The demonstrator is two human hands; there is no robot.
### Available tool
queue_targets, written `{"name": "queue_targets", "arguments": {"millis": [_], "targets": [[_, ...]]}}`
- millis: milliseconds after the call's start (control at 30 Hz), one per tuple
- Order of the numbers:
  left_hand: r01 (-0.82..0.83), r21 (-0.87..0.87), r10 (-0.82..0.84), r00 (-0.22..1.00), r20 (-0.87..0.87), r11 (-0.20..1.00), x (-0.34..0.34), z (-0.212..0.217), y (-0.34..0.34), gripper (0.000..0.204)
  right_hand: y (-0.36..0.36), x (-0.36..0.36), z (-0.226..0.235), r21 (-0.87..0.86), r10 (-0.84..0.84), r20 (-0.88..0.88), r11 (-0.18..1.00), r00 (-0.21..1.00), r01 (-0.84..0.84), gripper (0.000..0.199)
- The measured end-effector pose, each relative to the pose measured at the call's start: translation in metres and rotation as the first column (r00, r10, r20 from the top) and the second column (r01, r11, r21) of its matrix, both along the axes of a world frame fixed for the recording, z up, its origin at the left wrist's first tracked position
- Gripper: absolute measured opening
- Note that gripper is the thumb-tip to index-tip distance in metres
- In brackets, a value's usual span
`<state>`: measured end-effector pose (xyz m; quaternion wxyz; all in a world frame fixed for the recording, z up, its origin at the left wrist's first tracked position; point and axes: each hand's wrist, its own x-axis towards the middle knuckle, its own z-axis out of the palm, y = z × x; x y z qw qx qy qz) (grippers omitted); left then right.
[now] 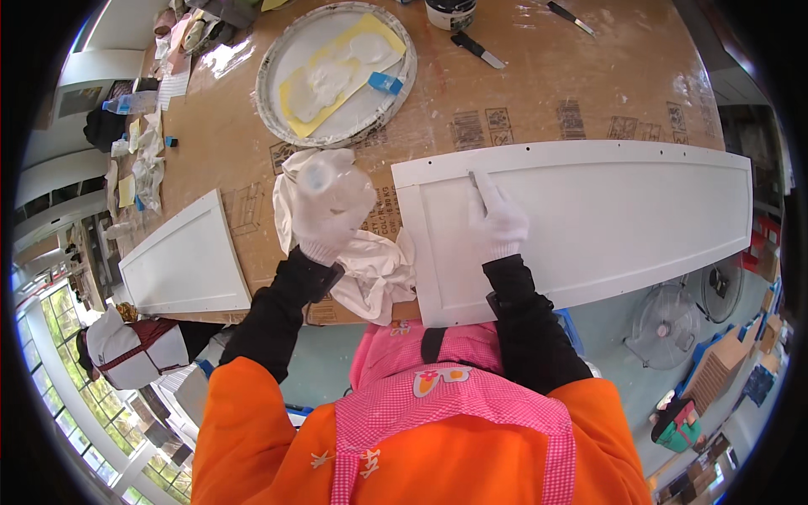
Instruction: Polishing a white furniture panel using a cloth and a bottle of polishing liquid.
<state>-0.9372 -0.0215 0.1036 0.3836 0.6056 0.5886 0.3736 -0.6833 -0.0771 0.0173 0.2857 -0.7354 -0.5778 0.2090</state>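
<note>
In my gloved left hand (324, 234) is a clear, rounded plastic piece (330, 187) whose exact kind I cannot make out. The hand is above a crumpled white cloth (370, 273). My gloved right hand (502, 225) rests over a large white tapered panel (623, 223) with a raised border and small holes along its far edge. Its index finger points at the panel's inner corner, and a thin grey strip (473, 178) shows by the fingertip. Beyond my left hand, a round white tray (273, 114) bears a yellow sheet (301, 118) with white paste and a blue scraper (385, 82).
A smaller white panel (185, 261) lies at the left of the cardboard-covered table (539, 84). Two putty knives (478, 50) and a tub (450, 13) are at the far side. Fans (665, 326) stand on the floor at right; other people are lower left and lower right.
</note>
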Motion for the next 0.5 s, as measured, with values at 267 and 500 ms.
{"name": "queue_targets", "arguments": {"millis": [267, 500], "targets": [[0.017, 0.208, 0.048, 0.952, -0.302, 0.978, -0.031, -0.029, -0.013, 0.063, 0.004, 0.009, -0.005, 0.105, -0.04, 0.17, 0.994, 0.985, 0.022, 0.044], [0.126, 0.185, -0.029, 0.89, -0.454, 0.975, -0.04, -0.076, -0.01, 0.064, 0.0, 0.009, -0.006, 0.087, -0.083, 0.275, 0.994, 0.958, 0.061, 0.043]]}}
